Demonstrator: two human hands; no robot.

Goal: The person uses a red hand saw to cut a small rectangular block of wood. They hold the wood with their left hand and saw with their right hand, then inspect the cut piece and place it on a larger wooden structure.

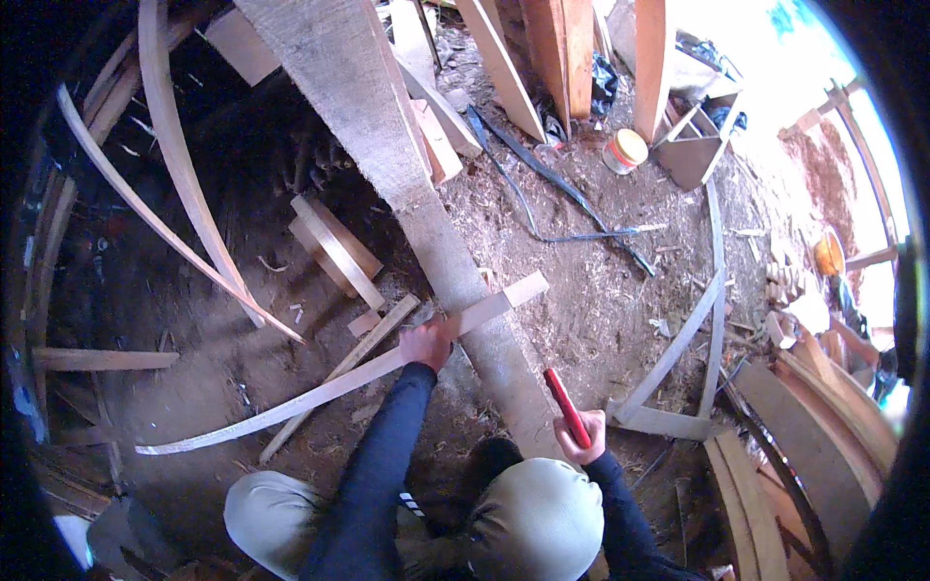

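Observation:
My left hand is closed round a long, slightly curved wooden slat. The slat lies across a thick wooden beam; its squared end reaches past the beam's right side and its long tail runs to the lower left. In my right hand is a slim red tool, gripped near its lower end beside the beam's near end. The tool's working part cannot be made out, and it is apart from the slat.
A thin wooden stick lies beneath the slat. Curved strips lean at the left. Dark straps, a lidded jar and a wooden box lie on the shavings-strewn floor. Curved boards are stacked at the right.

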